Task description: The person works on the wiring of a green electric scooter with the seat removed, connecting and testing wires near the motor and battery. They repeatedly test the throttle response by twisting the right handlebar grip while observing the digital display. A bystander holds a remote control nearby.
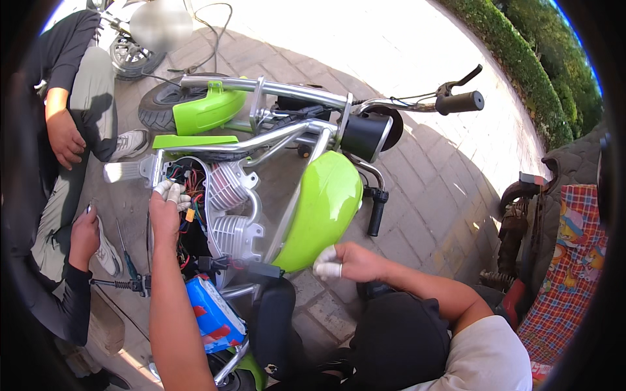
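Brick pavement (430, 189) underfoot, half in shade, bright sun toward its far edge. A small green scooter (323, 208) stands on it, centre stage. By the near left edge a screwdriver (126, 251) lies flat on the bricks, a black cable (208, 19) trailing at the far edge.

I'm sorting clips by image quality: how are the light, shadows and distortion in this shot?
Head view: hard sunlight, the paving at top blown out to white; the green tank carries a bright sheen; deep shadow lies over the wiring by the left hand; the right hand is sunlit and sharp; fisheye bends the handlebar, and black vignette rings the frame.
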A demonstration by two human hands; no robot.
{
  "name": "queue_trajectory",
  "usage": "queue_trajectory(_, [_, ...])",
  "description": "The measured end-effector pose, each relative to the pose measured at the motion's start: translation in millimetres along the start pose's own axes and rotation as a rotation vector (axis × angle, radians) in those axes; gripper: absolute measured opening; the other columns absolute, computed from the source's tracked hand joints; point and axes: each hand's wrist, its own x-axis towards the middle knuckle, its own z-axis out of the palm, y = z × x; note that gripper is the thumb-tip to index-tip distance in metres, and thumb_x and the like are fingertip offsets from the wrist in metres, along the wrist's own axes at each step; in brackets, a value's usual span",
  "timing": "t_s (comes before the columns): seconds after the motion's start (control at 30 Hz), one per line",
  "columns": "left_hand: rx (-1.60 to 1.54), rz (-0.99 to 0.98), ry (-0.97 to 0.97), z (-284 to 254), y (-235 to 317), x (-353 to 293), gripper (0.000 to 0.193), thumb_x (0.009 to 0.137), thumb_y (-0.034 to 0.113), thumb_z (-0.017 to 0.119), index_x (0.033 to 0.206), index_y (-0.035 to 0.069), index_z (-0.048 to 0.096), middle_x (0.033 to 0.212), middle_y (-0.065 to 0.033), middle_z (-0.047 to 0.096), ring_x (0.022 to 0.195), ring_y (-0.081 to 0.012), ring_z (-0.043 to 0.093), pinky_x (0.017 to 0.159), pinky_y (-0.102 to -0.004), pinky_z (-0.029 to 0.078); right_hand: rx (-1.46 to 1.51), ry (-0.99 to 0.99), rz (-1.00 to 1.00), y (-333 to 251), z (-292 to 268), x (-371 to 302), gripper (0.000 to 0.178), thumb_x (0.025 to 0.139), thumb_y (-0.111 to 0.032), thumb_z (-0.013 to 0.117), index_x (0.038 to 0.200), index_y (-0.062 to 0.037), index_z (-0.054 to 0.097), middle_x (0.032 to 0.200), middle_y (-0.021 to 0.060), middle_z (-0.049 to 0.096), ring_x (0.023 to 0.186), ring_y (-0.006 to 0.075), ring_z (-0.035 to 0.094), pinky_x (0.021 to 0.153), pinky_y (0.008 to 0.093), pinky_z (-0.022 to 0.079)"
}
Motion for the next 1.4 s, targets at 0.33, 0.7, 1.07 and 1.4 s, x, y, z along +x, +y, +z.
queue_trajectory(0.33, [-0.128, -0.085, 0.039, -51, -14, 4, 0.02, 0.101, 0.018, 0.055, 0.116, 0.005, 0.056, 0.098, -0.0072, 0.068, 0.081, -0.0166, 0.068, 0.073, -0.0279, 0.056, 0.143, 1.097, 0.1, 104, -165, 34, 0.076, 0.079, -0.044, 0.08, 0.126, 0.0076, 0.049, 0.117, 0.0202, 0.061, 0.108, 0.0281, 0.061, 0.09, 0.0381, 0.048])
queue_trajectory(0.7, [-0.191, -0.116, 0.111, -40, -12, 3, 0.021, 0.096, 0.015, 0.055, 0.113, 0.002, 0.056, 0.101, -0.0086, 0.065, 0.095, -0.0224, 0.064, 0.095, -0.0359, 0.051, 0.22, 1.084, 0.117, 91, -169, 36, 0.072, 0.077, -0.04, 0.082, 0.12, 0.0062, 0.048, 0.105, 0.0178, 0.066, 0.095, 0.0265, 0.065, 0.084, 0.0372, 0.051])
queue_trajectory(1.07, [-0.209, -0.166, 0.117, -55, -8, -1, 0.018, 0.098, 0.018, 0.057, 0.112, 0.007, 0.061, 0.099, -0.0057, 0.068, 0.091, -0.0189, 0.066, 0.088, -0.0323, 0.055, 0.318, 1.056, 0.044, 98, -165, 47, 0.072, 0.079, -0.034, 0.081, 0.124, 0.0064, 0.042, 0.108, 0.0157, 0.063, 0.097, 0.0232, 0.061, 0.086, 0.0347, 0.049])
queue_trajectory(1.4, [-0.207, -0.122, 0.102, -50, -18, 8, 0.016, 0.097, 0.015, 0.059, 0.111, 0.007, 0.059, 0.096, -0.0048, 0.067, 0.088, -0.0172, 0.065, 0.084, -0.0311, 0.055, 0.488, 0.573, -0.145, 133, -205, 16, 0.042, 0.09, -0.009, 0.069, 0.128, -0.0024, 0.053, 0.107, 0.0031, 0.063, 0.094, 0.0132, 0.057, 0.084, 0.0292, 0.047])
